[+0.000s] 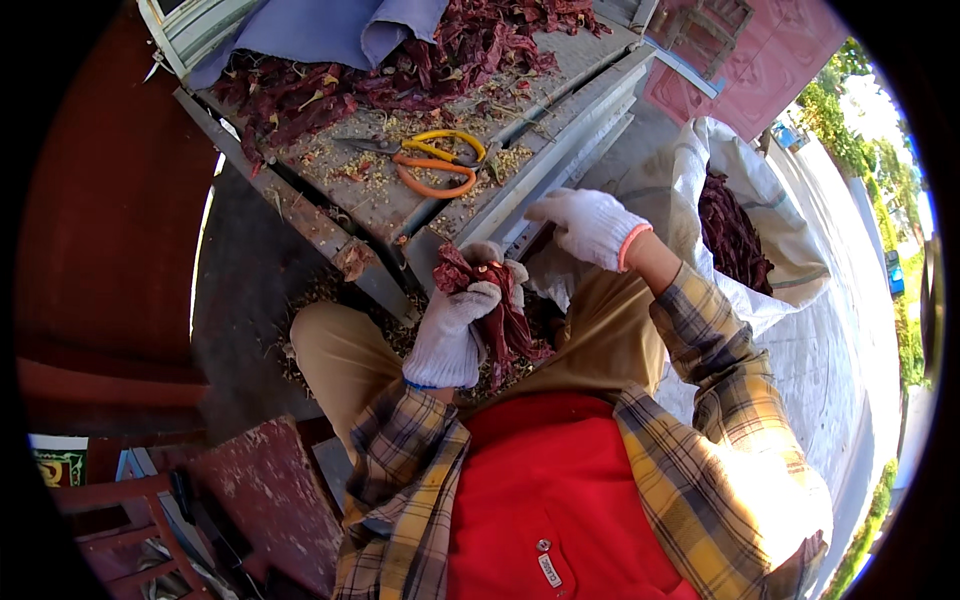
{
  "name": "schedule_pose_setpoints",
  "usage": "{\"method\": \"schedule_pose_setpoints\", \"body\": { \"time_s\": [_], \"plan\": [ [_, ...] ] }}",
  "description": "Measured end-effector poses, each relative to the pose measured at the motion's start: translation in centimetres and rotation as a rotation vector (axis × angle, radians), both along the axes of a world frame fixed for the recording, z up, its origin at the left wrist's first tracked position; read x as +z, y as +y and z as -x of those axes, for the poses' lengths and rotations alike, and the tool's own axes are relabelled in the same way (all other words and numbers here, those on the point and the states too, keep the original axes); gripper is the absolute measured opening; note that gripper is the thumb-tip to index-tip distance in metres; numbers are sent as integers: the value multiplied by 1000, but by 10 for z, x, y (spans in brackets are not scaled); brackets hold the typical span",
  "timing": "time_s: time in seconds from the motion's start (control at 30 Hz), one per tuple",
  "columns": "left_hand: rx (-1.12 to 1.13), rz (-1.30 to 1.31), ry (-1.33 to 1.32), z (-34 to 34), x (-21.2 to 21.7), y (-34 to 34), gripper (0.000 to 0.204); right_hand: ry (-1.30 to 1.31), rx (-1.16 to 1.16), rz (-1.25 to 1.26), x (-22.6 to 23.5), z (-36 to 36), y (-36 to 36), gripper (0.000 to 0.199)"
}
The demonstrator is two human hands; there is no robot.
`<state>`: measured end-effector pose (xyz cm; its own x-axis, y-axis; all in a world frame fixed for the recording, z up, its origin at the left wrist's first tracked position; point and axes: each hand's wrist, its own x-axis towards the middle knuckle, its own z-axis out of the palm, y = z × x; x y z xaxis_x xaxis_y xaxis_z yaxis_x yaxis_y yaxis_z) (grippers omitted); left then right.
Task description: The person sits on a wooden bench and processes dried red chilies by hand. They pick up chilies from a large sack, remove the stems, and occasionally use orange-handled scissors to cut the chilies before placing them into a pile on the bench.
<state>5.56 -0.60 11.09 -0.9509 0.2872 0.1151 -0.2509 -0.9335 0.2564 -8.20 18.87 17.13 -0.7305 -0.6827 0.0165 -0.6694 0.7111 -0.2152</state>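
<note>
Dried red chili peppers (508,325) are bunched in my left hand (462,318), whose gloved fingers wrap round them above my lap. To the right and a little higher, my right hand (590,226), in a white knit glove with a pinkish cuff, is apart from the bunch beside the table edge. Its fingers point left; their tips are unclear, so whether it grips anything cannot be made out. Scissors (437,163) with one yellow and one orange handle lie on the table ahead, among yellowish seeds and stem bits.
A heap of dried chilies (420,75) covers the far part of the worn table (350,190), partly under a bluish cloth (310,35). On the right stands a white woven sack (690,165) with dried chilies inside. A reddish board (265,500) is at lower left.
</note>
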Motion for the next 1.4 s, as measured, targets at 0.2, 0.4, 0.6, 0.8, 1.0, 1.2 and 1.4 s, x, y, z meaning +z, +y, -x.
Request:
{"method": "schedule_pose_setpoints", "body": {
  "time_s": [0.2, 0.4, 0.6, 0.8, 1.0, 1.2, 1.4],
  "plan": [
    [14, -39, 1, 0, 0, -1, 31, 380, 4, 243, 48, 57, -70, 22],
    [-196, -526, -378, 12, -47, -14, 29, 674, 48, -98, 31, 112, -154, 22],
    [146, 101, -152, -11, 5, -13, 31, 651, -42, -7, 36, 137, -139, 22],
    [61, -30, 67, 12, -74, -9, 42, 16, -160, 876, 56, 158, -91, 33],
    [185, -21, -85, -8, -3, -2, 39, -504, -192, 1314, 64, 142, -71, 26],
    [210, -30, -200, -4, -10, -3, 35, -820, -132, 1538, 47, 116, -64, 29],
    [251, -82, -172, -3, -9, -4, 34, -941, -33, 1601, 26, 71, -53, 28]
  ]
}}
